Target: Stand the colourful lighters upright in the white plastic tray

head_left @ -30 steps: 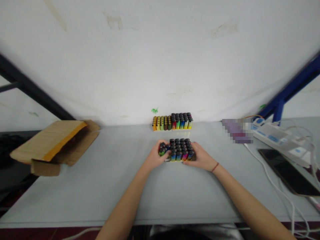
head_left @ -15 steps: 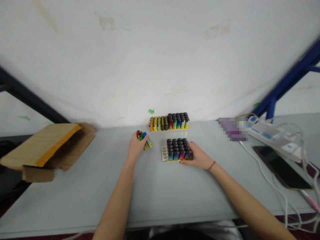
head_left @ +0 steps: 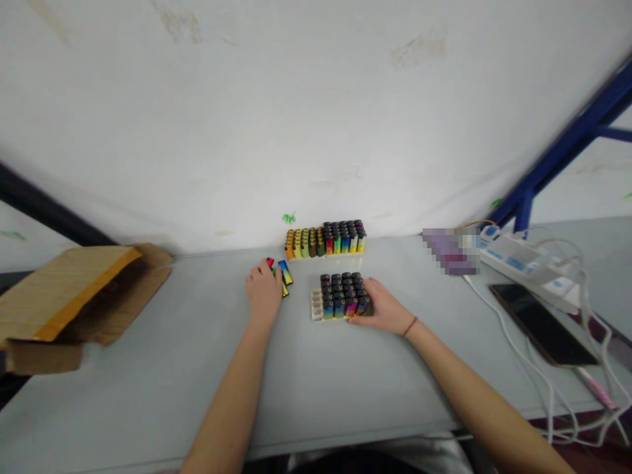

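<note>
My left hand (head_left: 263, 288) is low over the table, its fingers curled around several loose lighters. Red, green and yellow parts of these lighters (head_left: 284, 289) stick out past the fingers; the rest is hidden. Beside the thumb, a blue-yellow lighter (head_left: 285, 272) lies flat and apart from the hand. My right hand (head_left: 388, 308) grips the right side of a white tray (head_left: 316, 316), thumb along its near edge. Black-topped lighters (head_left: 340, 296) stand upright in rows in this tray, and its leftmost column shows bare slots.
Behind stand a tray of yellow, green and brown lighters (head_left: 305, 243) and another of black-topped lighters (head_left: 344, 238), near the wall. An open cardboard box (head_left: 74, 296) is at left. On the right are a phone (head_left: 543, 324), a power strip (head_left: 530, 266) and white cables (head_left: 498, 316).
My left hand has turned palm-down and lowered the bunch of lighters; the blue-yellow one now lies on the table outside the fingers. My right hand stays on the tray. The view shifted slightly.
</note>
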`<state>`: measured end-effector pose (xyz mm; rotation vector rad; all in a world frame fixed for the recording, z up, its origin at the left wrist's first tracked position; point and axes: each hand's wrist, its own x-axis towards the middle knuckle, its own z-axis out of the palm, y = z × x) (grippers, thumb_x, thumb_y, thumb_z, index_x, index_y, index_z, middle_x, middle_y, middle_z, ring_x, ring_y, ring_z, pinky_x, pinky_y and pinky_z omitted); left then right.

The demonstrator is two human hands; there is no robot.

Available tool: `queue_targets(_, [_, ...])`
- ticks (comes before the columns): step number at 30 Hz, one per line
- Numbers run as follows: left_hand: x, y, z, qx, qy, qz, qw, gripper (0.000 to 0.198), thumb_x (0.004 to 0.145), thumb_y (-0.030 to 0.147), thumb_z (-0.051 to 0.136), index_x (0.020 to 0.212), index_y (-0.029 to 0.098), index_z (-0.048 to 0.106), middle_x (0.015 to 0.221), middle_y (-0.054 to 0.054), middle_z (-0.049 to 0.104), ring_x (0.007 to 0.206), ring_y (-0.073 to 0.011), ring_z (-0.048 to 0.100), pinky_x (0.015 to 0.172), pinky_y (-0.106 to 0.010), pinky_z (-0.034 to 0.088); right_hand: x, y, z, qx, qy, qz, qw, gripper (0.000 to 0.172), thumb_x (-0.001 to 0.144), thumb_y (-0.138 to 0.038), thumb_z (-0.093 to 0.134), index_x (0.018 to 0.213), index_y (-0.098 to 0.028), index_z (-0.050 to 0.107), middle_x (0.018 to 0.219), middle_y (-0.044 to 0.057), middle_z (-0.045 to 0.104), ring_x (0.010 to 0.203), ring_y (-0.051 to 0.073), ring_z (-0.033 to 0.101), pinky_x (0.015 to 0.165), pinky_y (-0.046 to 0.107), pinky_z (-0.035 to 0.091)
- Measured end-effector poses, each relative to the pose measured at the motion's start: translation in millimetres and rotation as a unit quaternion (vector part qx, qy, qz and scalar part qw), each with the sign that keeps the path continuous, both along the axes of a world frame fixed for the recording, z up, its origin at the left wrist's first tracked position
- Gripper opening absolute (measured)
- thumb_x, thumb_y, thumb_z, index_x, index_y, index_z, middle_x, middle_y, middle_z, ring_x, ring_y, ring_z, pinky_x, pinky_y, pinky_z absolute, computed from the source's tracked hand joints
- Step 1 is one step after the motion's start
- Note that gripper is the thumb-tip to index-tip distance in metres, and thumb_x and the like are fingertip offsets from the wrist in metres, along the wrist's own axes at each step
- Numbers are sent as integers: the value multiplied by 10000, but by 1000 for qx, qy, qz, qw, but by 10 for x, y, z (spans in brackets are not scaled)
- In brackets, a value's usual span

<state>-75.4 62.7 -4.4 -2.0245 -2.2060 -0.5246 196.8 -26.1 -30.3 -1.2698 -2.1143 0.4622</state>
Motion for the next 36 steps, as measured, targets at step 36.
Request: queue_targets(36, [-319,219,-59,-45,97,-177,978,518,861,604,468,1331,395,530,1472,-59,440,1286,-336,387,983,-506,364,14,-13,-42,-1,-6,-4,1000,766,716,-570,704,1317,-170,448,1250,171,589,1124,352,558,1025,571,362])
